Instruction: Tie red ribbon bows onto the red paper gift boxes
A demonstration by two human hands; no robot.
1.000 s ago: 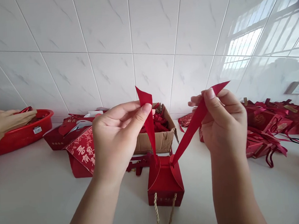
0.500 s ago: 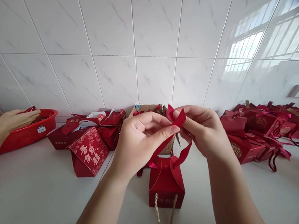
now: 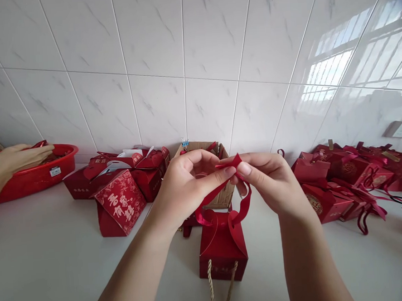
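Note:
A small red gift box (image 3: 222,249) stands on the white table in front of me, with a twisted cream cord hanging from its near side. A red ribbon (image 3: 245,205) threads through the holes in its top flaps and rises in a loop. Above the box, my left hand (image 3: 194,180) pinches one part of the ribbon between thumb and fingers. My right hand (image 3: 265,176) closes on the ribbon right beside it, thumb tips nearly touching. The ribbon ends cross between the two hands; how they are wound is partly hidden by my fingers.
Behind my hands stands a cardboard box (image 3: 227,195) with a blue binder clip (image 3: 185,143). Several red boxes (image 3: 120,203) sit left, more with ribbons (image 3: 330,201) right. At far left, another person's hand (image 3: 16,159) is over a red basin (image 3: 46,176).
My hands have drawn closer together and slightly down. The ribbon ends that stood out above my fingers are now mostly folded in, with a small tip showing.

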